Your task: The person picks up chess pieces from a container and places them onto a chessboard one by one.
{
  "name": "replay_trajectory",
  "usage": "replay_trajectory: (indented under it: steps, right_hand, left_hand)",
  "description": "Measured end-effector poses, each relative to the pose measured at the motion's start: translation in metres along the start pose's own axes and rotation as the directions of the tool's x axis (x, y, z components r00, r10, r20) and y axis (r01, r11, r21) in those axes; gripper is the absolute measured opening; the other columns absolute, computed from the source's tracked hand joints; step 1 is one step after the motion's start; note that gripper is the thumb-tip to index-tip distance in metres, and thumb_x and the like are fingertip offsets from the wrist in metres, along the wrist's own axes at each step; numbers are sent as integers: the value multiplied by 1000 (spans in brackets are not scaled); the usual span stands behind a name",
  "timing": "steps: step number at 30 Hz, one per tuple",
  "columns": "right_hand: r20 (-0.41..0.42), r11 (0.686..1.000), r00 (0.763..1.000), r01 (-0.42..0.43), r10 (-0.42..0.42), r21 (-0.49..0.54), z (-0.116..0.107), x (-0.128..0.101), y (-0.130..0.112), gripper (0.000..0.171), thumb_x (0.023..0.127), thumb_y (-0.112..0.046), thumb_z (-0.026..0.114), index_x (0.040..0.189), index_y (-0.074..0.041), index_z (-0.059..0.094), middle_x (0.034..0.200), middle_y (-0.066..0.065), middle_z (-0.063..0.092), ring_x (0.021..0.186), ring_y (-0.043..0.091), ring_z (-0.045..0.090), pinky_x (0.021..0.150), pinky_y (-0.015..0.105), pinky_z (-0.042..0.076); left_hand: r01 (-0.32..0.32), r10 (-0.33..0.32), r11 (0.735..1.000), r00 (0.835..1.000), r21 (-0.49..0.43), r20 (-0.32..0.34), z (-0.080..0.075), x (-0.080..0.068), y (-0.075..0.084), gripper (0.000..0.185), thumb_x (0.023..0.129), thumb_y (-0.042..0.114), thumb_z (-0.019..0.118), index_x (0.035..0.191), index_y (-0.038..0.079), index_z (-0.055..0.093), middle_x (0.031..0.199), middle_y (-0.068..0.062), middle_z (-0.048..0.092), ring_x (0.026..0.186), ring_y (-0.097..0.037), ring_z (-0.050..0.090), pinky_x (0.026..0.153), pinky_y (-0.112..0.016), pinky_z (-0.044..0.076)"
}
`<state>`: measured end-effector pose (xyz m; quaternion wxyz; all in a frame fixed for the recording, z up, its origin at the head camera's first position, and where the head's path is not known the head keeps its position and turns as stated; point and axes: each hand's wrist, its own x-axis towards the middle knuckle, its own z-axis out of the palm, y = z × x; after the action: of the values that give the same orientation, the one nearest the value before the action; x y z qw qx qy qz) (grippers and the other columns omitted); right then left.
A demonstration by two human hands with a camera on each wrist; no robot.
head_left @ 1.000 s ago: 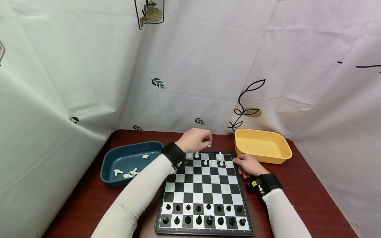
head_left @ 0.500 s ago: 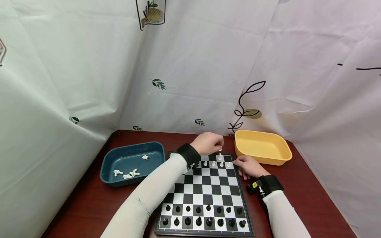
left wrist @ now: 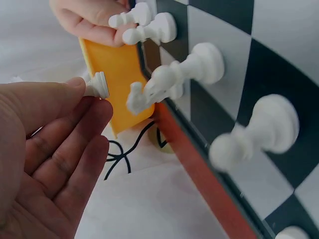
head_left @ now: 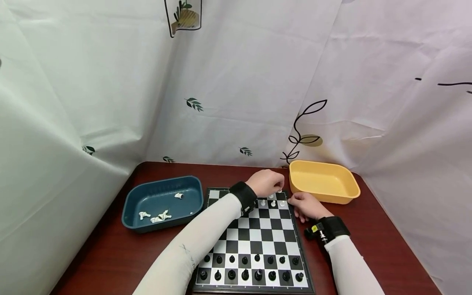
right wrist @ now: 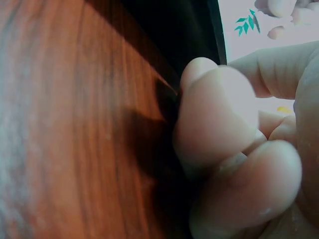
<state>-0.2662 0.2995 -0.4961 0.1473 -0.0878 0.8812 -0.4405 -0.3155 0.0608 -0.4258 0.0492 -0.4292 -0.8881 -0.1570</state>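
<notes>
Movement first: your left hand (head_left: 266,182) has travelled across the far edge of the chessboard (head_left: 258,237) toward its right corner over the last second, and it now hovers just beside the yellow tub (head_left: 323,182). It pinches a small white chess piece (left wrist: 96,84) between thumb and forefinger; the left wrist view shows the piece's flat base plainly, though which piece it is you cannot tell from that angle. So the piece is off the board and in the air, above the far right squares where a knight (left wrist: 149,89) and several white pawns (head_left: 273,203) stand.

Your right hand (head_left: 305,205) has not shifted. It rests at the board's right edge with fingers curled against the rim; the right wrist view is too close and dark to show whether they truly grip the edge or only press on it.

The far rank is only part filled, while the black pieces (head_left: 250,268) stand in two full rows nearest you.

The board lies on a dark reddish wooden table (head_left: 110,254). To the left sits a blue tub (head_left: 162,203) with a few white pieces (head_left: 156,215) lying on their sides in it. Pale sheeting printed with leaves (head_left: 195,103) hangs all round.
</notes>
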Motion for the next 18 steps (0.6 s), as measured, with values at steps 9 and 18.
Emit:
replay_trajectory:
  steps: [9,18]
  right_hand:
    - [-11,1000,1000,11,-11,5,-1,1,1,31,112,-27,61,89,-6,63,66,8,64,44,20,59,43,31,44]
    - [1,1000,1000,9,-9,11,1,1,3,32,112,-29,62,90,-6,63,67,8,65,45,20,59,44,31,44]
  left_hand:
    - [-5,7,999,999,-34,40,11,4,-2,10,104,14,80,97,20,78,91,11,73,80,-6,62,77,-21,50]
    - [-9,10,1000,998,-14,62,20,6,-3,9,105,14,80,97,20,79,90,11,72,80,-6,61,76,-21,49]
